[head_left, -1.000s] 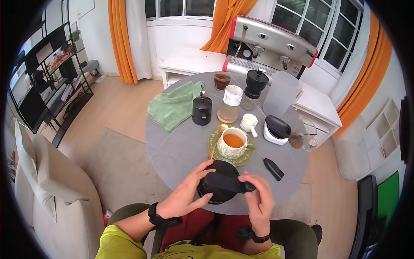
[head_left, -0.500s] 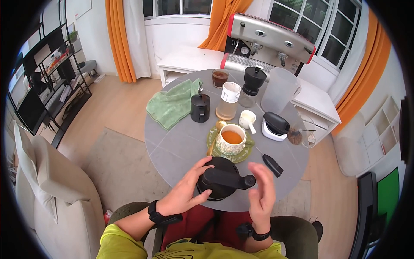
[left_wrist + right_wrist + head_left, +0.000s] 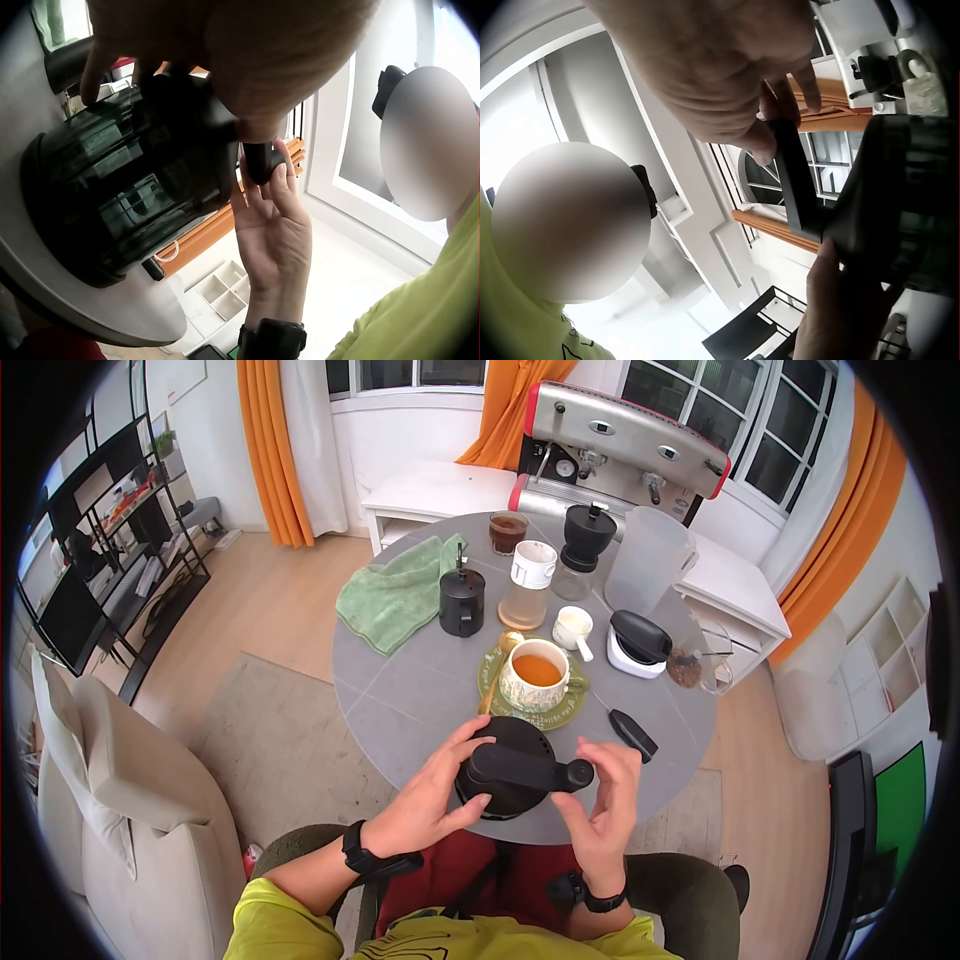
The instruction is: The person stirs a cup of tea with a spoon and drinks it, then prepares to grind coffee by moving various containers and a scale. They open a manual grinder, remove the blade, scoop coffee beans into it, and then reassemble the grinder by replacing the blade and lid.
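Observation:
Near the table's front edge stands a black hand-crank canister (image 3: 508, 732) with a dark see-through body, its clear wall visible in the left wrist view. My left hand (image 3: 428, 790) holds it by the lid, thumb on the near side and fingers on the far side. A flat crank handle (image 3: 515, 766) lies across the lid and points right. At its end, my right hand (image 3: 608, 810) pinches the round knob (image 3: 577, 774) between thumb and fingers. Just beyond the canister, a patterned cup (image 3: 537, 675) of amber drink sits on a green saucer (image 3: 568, 712).
A black handheld stick (image 3: 633, 736) lies right of the saucer. Farther back are a small white cup (image 3: 572, 628), a carafe (image 3: 523, 600), a black lidded pot (image 3: 461, 605), a coffee grinder (image 3: 586, 538), a clear pitcher (image 3: 648, 565) and a green towel (image 3: 392, 600).
My right fingers came off the crank knob half a second ago and are back around it now. My left hand keeps its hold on the lid. The head view has shifted slightly.

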Tool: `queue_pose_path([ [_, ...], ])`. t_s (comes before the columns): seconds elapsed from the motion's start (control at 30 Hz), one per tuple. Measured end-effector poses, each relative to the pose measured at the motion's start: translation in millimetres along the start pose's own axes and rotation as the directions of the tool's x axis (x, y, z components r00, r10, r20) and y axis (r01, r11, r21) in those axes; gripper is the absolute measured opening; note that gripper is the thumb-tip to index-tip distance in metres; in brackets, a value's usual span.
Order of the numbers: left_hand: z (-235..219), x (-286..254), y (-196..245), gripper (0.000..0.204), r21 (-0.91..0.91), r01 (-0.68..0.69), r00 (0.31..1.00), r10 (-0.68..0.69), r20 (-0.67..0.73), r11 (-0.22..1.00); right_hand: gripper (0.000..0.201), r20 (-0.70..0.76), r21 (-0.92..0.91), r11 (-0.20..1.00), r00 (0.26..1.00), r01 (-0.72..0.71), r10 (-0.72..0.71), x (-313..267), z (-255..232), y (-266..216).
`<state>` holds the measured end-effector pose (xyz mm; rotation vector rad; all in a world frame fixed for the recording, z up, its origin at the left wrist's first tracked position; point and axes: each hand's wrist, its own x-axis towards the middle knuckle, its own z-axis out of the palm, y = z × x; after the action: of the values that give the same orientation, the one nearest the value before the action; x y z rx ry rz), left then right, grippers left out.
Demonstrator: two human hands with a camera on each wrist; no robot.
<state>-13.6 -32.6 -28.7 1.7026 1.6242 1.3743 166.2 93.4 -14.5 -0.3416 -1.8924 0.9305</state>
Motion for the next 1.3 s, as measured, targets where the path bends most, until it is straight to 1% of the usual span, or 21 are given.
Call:
queue_pose_path([
  [0.13,0,0,-2,0.062,-0.006,-0.005,1.000,0.005,-0.002,1.000,0.036,0.006,0.000,0.999,0.999,0.045,-0.045,8,-3,-1],
  [0.2,1,0,-2,0.062,-0.005,-0.005,1.000,0.005,-0.002,1.000,0.038,0.199,-0.003,0.994,0.974,0.107,-0.104,8,-8,6],
  [0.23,0,0,-2,0.062,-0.002,-0.008,1.000,0.008,0.000,1.000,0.038,0.199,-0.003,0.995,0.975,0.105,-0.102,5,-6,6],
  [0.3,0,0,-2,0.062,0.000,-0.009,1.000,0.009,-0.001,1.000,0.038,0.000,-0.010,0.999,0.999,0.040,-0.040,1,1,3],
  [0.4,0,0,-3,0.062,-0.002,-0.017,1.000,0.017,-0.009,1.000,0.037,-0.092,0.035,0.999,0.995,0.029,-0.025,4,3,0],
  [0.43,0,0,-3,0.062,0.002,-0.019,1.000,0.019,-0.009,1.000,0.037,-0.087,0.037,0.999,0.996,0.026,-0.023,5,1,0],
  [0.53,0,0,-3,0.062,0.002,-0.017,1.000,0.017,-0.011,1.000,0.038,0.137,0.048,0.999,0.990,0.023,-0.029,4,-3,2],
  [0.6,0,0,-4,0.062,-0.004,-0.009,1.000,0.009,-0.015,1.000,0.037,-0.007,0.019,1.000,1.000,0.006,-0.006,-2,1,2],
  [0.63,0,0,-4,0.062,-0.001,-0.011,1.000,0.011,-0.010,1.000,0.037,0.001,0.025,1.000,1.000,0.001,-0.001,-2,3,1],
  [0.7,0,0,-4,0.062,0.004,-0.005,1.000,0.005,-0.009,1.000,0.035,-0.156,0.152,0.988,0.988,0.022,0.002,2,7,0],
  [0.73,0,0,-3,0.062,-0.003,0.003,1.000,-0.003,-0.008,1.000,0.035,-0.153,0.155,0.988,0.988,0.016,0.008,3,5,-1],
  [0.77,1,0,-4,0.062,-0.010,0.008,1.000,-0.008,-0.004,1.000,0.035,-0.034,0.109,0.994,0.999,-0.010,0.014,4,0,-1],
  [0.83,1,1,-4,0.062,-0.014,0.013,1.000,-0.013,0.001,1.000,0.035,0.081,0.057,0.998,0.996,-0.034,0.029,1,-2,-1],
  [0.9,1,1,-4,0.062,-0.017,0.014,1.000,-0.014,0.002,1.000,0.034,-0.056,0.063,0.998,0.998,0.009,-0.005,-2,1,1],
  [1.0,1,0,-5,0.063,-0.016,0.012,1.000,-0.012,0.000,1.000,0.032,-0.172,0.136,0.990,0.985,0.035,-0.011,2,4,0],
  [1.03,1,1,-5,0.064,-0.016,0.010,1.000,-0.010,-0.002,1.000,0.032,-0.171,0.135,0.990,0.985,0.033,-0.009,3,4,-1],
  [1.1,2,1,-6,0.064,-0.019,0.013,1.000,-0.013,0.000,1.000,0.032,-0.002,0.121,0.991,0.998,-0.054,0.055,2,1,-5],
  [1.13,1,1,-6,0.064,-0.013,0.008,1.000,-0.008,0.001,1.000,0.032,-0.002,0.121,0.991,0.998,-0.058,0.059,1,1,-1],
  [1.2,1,1,-6,0.064,-0.008,0.007,1.000,-0.007,0.001,1.000,0.031,0.012,0.062,0.997,0.999,0.045,-0.046,-4,0,8],
  [1.23,1,1,-6,0.063,-0.004,-0.001,1.000,0.001,-0.001,1.000,0.031,0.015,0.064,0.997,0.999,0.042,-0.043,-2,3,7],
  [1.3,1,0,-6,0.063,-0.001,-0.006,1.000,0.006,-0.004,1.000,0.030,-0.218,0.162,0.985,0.976,0.061,-0.024,1,10,4],
])
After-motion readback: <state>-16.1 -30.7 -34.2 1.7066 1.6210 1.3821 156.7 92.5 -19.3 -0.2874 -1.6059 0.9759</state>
